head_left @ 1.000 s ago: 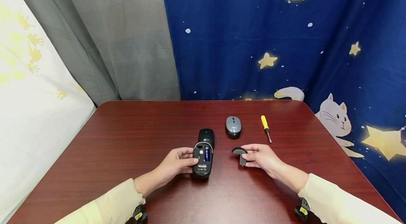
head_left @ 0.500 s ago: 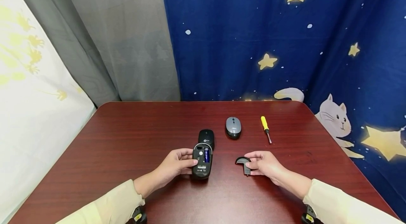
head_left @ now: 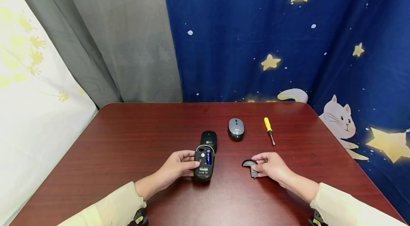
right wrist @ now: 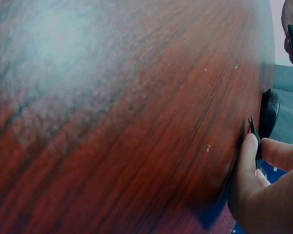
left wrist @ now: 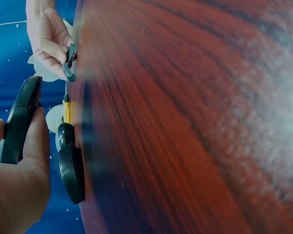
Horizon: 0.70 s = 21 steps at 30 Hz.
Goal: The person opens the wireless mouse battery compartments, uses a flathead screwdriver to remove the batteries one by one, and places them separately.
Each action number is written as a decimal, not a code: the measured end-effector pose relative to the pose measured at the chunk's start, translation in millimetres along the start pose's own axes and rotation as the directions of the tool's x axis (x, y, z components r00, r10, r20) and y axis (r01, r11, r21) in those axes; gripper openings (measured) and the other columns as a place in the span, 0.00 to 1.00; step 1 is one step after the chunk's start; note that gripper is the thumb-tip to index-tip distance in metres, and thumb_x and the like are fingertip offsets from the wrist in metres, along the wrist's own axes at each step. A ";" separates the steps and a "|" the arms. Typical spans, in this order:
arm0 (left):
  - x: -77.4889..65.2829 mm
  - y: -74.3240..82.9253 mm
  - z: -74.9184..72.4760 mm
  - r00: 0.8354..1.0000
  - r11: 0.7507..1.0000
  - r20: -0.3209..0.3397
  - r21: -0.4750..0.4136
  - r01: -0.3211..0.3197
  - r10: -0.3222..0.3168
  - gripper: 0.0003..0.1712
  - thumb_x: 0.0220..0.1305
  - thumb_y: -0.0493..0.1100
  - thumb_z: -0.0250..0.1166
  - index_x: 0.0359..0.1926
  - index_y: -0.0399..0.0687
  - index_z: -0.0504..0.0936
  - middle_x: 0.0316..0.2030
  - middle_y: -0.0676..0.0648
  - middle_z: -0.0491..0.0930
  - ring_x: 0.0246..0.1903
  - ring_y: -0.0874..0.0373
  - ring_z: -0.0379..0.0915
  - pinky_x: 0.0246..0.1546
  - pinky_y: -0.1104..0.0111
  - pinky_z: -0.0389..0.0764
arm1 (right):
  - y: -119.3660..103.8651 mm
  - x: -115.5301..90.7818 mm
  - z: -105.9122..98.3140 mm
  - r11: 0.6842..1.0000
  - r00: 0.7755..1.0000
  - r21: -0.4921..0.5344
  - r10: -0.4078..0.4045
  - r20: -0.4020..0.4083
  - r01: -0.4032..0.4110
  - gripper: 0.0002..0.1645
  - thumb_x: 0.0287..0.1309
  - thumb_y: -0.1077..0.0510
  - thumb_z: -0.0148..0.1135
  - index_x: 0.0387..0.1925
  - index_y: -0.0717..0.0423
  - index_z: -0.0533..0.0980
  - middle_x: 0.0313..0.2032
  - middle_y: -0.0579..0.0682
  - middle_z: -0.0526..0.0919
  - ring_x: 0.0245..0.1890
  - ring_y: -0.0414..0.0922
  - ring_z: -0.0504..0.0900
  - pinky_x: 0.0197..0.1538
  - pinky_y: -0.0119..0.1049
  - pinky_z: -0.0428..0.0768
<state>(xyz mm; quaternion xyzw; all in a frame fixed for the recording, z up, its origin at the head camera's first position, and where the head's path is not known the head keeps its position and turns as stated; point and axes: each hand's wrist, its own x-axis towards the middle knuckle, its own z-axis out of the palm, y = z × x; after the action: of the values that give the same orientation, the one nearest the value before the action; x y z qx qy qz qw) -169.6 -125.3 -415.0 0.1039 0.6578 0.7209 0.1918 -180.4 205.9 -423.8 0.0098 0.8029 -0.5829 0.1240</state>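
My left hand (head_left: 173, 168) grips a black computer mouse (head_left: 201, 171) by its left side, underside facing up. Its battery compartment is uncovered, and a blue battery (head_left: 209, 157) lies inside. To the right, my right hand (head_left: 273, 168) pinches the mouse's black battery cover (head_left: 254, 172), which has a curved top and a narrow stem. Cover and mouse are well apart. In the left wrist view the held mouse (left wrist: 20, 119) appears edge-on between thumb and fingers. The right wrist view shows the cover (right wrist: 258, 146) as a thin strip between the fingertips.
Just behind the held mouse, a second black mouse (head_left: 209, 137) rests on the red-brown table (head_left: 144, 126), partly hidden. Farther back is a grey-and-black mouse (head_left: 236, 128). A yellow-handled screwdriver (head_left: 268, 126) lies to its right. Curtains (head_left: 240, 41) hang behind the table.
My right hand has moved right and somewhat nearer to me, taking the battery cover away from the mouse. My left hand and its mouse have barely moved.
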 end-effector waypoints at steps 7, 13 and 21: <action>0.6 -1.0 0.3 1.000 1.000 0.001 0.004 -0.001 0.001 0.27 0.62 0.33 0.64 0.58 0.21 0.68 0.44 0.39 0.81 0.39 0.55 0.81 0.39 0.61 0.83 | -1.6 0.0 0.2 0.994 0.999 -0.107 -0.036 -0.035 0.032 0.17 0.49 0.73 0.67 0.44 0.73 0.78 0.28 0.53 0.80 0.27 0.46 0.83 0.31 0.40 0.84; 0.8 -1.4 0.6 1.000 1.000 0.000 0.002 0.003 -0.003 0.27 0.62 0.33 0.64 0.58 0.21 0.68 0.43 0.39 0.81 0.39 0.55 0.81 0.38 0.62 0.83 | -2.2 -0.8 -0.8 0.983 0.998 -0.177 -0.051 -0.043 0.043 0.16 0.48 0.72 0.68 0.42 0.71 0.79 0.27 0.51 0.80 0.26 0.45 0.82 0.30 0.38 0.82; 0.1 -1.3 1.2 1.000 1.000 -0.003 0.004 0.006 -0.006 0.27 0.62 0.33 0.64 0.58 0.21 0.67 0.43 0.40 0.81 0.39 0.55 0.81 0.38 0.62 0.84 | -2.5 -0.3 -3.2 0.959 0.994 -0.266 -0.106 -0.003 0.101 0.13 0.46 0.71 0.68 0.38 0.68 0.80 0.26 0.50 0.80 0.22 0.42 0.77 0.24 0.31 0.75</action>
<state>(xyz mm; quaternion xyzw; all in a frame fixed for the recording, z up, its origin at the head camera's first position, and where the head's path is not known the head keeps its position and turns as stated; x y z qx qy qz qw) -169.0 -124.2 -416.2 0.1014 0.6598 0.7191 0.1930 -181.1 208.2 -420.5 -0.0439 0.8742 -0.4758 0.0866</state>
